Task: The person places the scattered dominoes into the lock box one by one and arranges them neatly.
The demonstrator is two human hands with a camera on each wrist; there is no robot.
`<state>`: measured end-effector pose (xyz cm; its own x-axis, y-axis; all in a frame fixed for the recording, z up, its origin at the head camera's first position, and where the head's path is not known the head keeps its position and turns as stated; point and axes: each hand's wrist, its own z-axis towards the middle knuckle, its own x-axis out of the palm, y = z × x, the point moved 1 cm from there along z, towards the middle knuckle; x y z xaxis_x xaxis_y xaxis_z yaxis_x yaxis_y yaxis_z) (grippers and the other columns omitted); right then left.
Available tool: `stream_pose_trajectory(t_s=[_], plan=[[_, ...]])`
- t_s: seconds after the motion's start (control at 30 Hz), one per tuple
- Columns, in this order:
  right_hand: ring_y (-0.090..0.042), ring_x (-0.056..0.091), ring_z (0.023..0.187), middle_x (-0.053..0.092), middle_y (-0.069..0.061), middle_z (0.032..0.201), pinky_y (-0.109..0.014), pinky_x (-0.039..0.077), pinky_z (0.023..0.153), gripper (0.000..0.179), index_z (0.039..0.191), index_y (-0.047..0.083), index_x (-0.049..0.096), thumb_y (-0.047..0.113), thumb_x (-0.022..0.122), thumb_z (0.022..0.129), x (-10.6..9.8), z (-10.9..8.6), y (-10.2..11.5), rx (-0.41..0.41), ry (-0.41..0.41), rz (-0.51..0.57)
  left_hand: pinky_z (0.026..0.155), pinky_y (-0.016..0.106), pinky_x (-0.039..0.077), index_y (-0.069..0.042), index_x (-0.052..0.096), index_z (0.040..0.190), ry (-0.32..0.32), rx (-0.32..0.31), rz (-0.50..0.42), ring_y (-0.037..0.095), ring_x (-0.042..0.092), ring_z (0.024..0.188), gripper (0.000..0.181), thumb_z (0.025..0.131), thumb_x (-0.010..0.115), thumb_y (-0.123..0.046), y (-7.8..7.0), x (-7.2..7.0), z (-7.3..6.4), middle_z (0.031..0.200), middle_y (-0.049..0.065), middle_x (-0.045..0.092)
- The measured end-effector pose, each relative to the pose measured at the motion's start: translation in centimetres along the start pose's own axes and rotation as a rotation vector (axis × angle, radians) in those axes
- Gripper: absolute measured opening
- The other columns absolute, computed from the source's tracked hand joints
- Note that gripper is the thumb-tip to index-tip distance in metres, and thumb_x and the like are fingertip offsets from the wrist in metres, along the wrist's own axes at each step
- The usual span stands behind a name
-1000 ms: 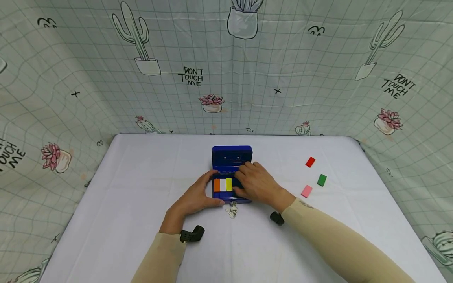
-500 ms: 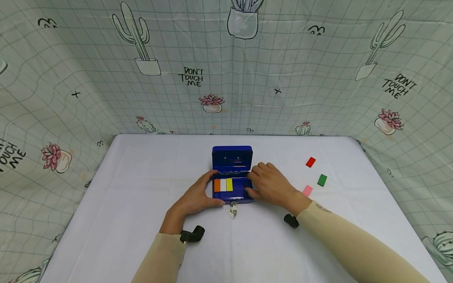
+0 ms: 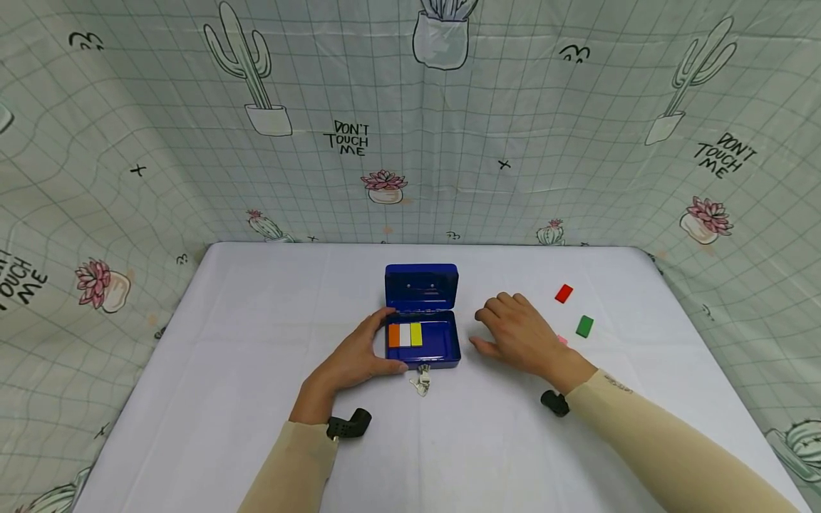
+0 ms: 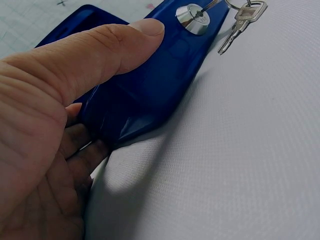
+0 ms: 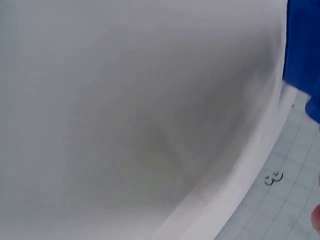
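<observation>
An open blue metal cash box (image 3: 442, 345) stands on the white table, lid tilted back. Inside, along its left side, an orange block (image 3: 394, 335), a white block (image 3: 405, 335) and a yellow block (image 3: 416, 334) lie side by side. My left hand (image 3: 353, 362) grips the box's left end. In the left wrist view, the thumb (image 4: 117, 47) presses the front face near the silver lock (image 4: 193, 19), with other fingers round the end. To the right of the box is my right hand (image 3: 522, 335), loosely bent and holding nothing visible, apart from the box.
Right of the right hand lie a red block (image 3: 564, 293) and a green block (image 3: 584, 326). A pink block (image 3: 562, 340) is mostly hidden behind that hand. Keys (image 3: 420, 385) hang from the lock at the box's front. A patterned cloth (image 3: 308, 185) rises behind the table.
My right hand has come out of the box and moved right, uncovering the box's right part and covering most of the pink block. The left hand keeps its place on the box.
</observation>
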<state>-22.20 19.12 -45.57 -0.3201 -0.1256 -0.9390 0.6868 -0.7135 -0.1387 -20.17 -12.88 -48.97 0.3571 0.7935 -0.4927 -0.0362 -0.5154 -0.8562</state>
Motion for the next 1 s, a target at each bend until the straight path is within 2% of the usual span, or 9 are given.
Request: stream_pose_trajectory(t_s=[0.6, 0.83, 1.0], plan=[[-0.031, 0.059, 0.096, 0.068, -0.012, 0.102, -0.044, 0.046, 0.082, 0.046, 0.112, 0.001, 0.07, 0.039, 0.079, 0.087, -0.2, -6.3, -4.0, 0.101, 0.031, -0.037, 0.124, 0.07, 0.025, -0.027, 0.031, 0.166, -0.006, -0.029, 0.034, 0.038, 0.028, 0.159, 0.111, 0.076, 0.095, -0.038, -0.1, 0.0, 0.0, 0.173, 0.011, 0.029], [-0.032, 0.059, 0.097, 0.067, -0.011, 0.1, -0.044, 0.044, 0.081, 0.045, 0.108, 0.002, 0.07, 0.039, 0.079, 0.085, -0.4, -8.8, -5.3, 0.152, 0.048, -0.042, 0.125, 0.069, 0.024, -0.027, 0.031, 0.166, -0.003, -0.027, 0.024, 0.038, 0.026, 0.16, 0.112, 0.075, 0.095, -0.038, -0.2, 0.0, 0.0, 0.174, 0.011, 0.028], [-0.029, 0.056, 0.09, 0.064, -0.009, 0.094, -0.041, 0.039, 0.076, 0.039, 0.1, 0.005, 0.068, 0.038, 0.079, 0.083, -0.6, -10.2, -6.1, 0.182, 0.049, -0.048, 0.125, 0.069, 0.024, -0.026, 0.031, 0.166, -0.001, -0.028, 0.018, 0.038, 0.026, 0.16, 0.112, 0.075, 0.095, -0.038, -0.2, 0.0, -0.1, 0.174, 0.011, 0.028]])
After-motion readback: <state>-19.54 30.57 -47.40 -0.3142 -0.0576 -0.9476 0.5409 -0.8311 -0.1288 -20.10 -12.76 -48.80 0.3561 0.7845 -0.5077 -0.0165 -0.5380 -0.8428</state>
